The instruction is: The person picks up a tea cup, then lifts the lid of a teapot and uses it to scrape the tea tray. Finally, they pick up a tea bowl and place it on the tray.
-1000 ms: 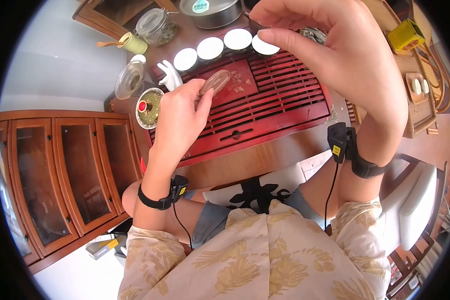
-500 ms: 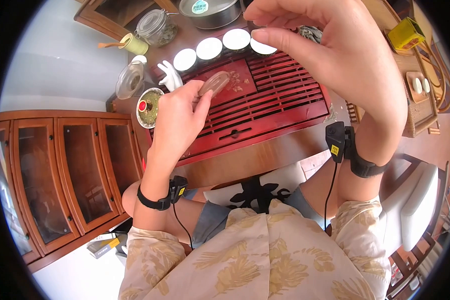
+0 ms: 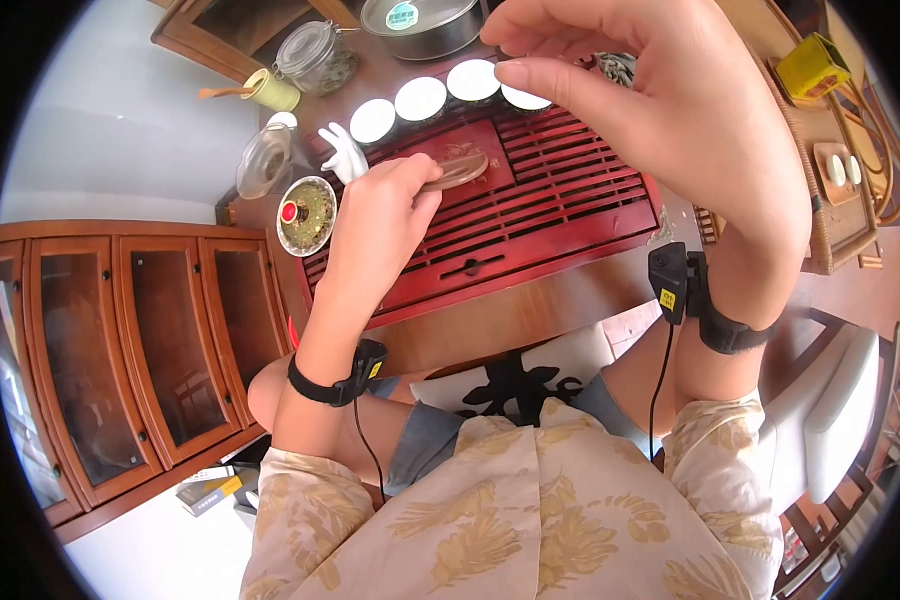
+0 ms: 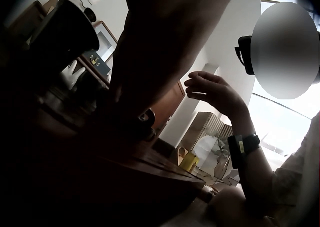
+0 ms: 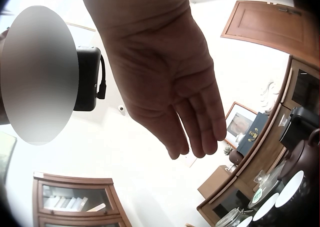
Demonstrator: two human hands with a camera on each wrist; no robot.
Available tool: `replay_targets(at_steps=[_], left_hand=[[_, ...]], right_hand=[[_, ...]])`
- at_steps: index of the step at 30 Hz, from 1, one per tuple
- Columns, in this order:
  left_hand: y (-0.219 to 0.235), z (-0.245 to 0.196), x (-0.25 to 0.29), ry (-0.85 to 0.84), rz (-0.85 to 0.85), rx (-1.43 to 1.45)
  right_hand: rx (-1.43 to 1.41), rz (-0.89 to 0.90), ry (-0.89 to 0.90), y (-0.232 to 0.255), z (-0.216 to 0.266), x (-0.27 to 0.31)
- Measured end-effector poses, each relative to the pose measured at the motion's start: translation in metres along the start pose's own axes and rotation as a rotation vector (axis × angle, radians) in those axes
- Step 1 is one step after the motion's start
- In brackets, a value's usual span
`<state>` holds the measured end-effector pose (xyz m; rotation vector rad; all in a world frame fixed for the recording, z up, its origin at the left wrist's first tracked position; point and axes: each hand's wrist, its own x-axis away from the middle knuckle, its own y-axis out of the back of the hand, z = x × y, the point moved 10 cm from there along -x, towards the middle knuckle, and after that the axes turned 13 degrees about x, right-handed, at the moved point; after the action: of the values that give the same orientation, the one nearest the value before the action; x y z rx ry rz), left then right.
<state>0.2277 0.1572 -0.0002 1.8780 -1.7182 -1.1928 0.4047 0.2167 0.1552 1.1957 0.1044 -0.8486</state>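
Between the thumb and fingers of my left hand (image 3: 385,215) is a brownish, see-through oval piece (image 3: 462,170), held above the inlaid panel of the red slatted tray (image 3: 560,235). My right hand (image 3: 660,110) is raised above the tray's back right part, its fingers gently bent and holding nothing. In the right wrist view the palm of that hand (image 5: 170,82) shows bare. Several white-topped cups (image 3: 421,99) stand in a row along the tray's back, one partly behind the right fingers. The left wrist view is dark; what the left hand (image 4: 160,42) grips is not visible there.
Left of the tray are a bowl with a red-knobbed lid (image 3: 307,215), a white hand-shaped figure (image 3: 344,154) and a glass vessel (image 3: 265,160). Behind stand a clip-top jar (image 3: 315,58) and a round metal tin (image 3: 422,28). A yellow box (image 3: 811,68) is at right.
My left hand has moved a little to the right, and the oval piece in it has turned flatter. The right hand has drifted slightly left, still empty.
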Motion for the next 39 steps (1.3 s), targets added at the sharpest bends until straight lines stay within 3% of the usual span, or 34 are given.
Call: replay_targets(at_steps=[6, 7, 10, 16, 19, 22, 25, 28, 31, 34, 37, 39], left_hand=[[0.016, 0.001, -0.004, 0.160, -0.079, 0.030], [0.019, 0.000, -0.004, 0.119, -0.099, 0.006], [0.012, 0.011, -0.001, 0.222, -0.060, -0.013], [0.013, 0.012, -0.002, 0.238, -0.057, -0.002], [0.013, 0.011, -0.002, 0.227, -0.063, -0.029], [0.014, 0.012, -0.001, 0.258, -0.094, 0.045], [0.010, 0.020, 0.002, 0.291, -0.105, 0.088], [0.015, 0.024, 0.001, 0.295, -0.082, -0.029], [0.025, 0.028, 0.004, 0.329, -0.098, -0.038], [0.025, 0.022, 0.003, 0.323, -0.063, -0.108], [0.027, 0.006, -0.001, 0.175, -0.118, -0.023], [0.022, 0.012, 0.000, 0.218, -0.071, -0.018]], right_hand=[[-0.002, -0.010, 0.007, 0.003, -0.002, 0.001], [0.007, -0.008, -0.005, 0.003, -0.003, 0.001], [-0.059, 0.002, 0.048, 0.000, -0.006, 0.001], [0.000, 0.017, -0.013, -0.002, -0.004, 0.000], [-0.058, 0.001, 0.076, -0.002, -0.005, 0.000], [-0.001, 0.008, 0.003, -0.002, -0.003, 0.000], [-0.050, -0.014, 0.066, -0.002, -0.004, 0.000], [-0.007, 0.023, -0.012, -0.005, -0.005, -0.001], [-0.046, 0.014, 0.054, -0.002, -0.005, 0.000], [0.017, 0.018, 0.009, -0.003, -0.004, -0.001], [-0.004, 0.015, 0.025, -0.004, -0.003, 0.000], [-0.018, 0.027, 0.016, -0.006, -0.005, 0.000]])
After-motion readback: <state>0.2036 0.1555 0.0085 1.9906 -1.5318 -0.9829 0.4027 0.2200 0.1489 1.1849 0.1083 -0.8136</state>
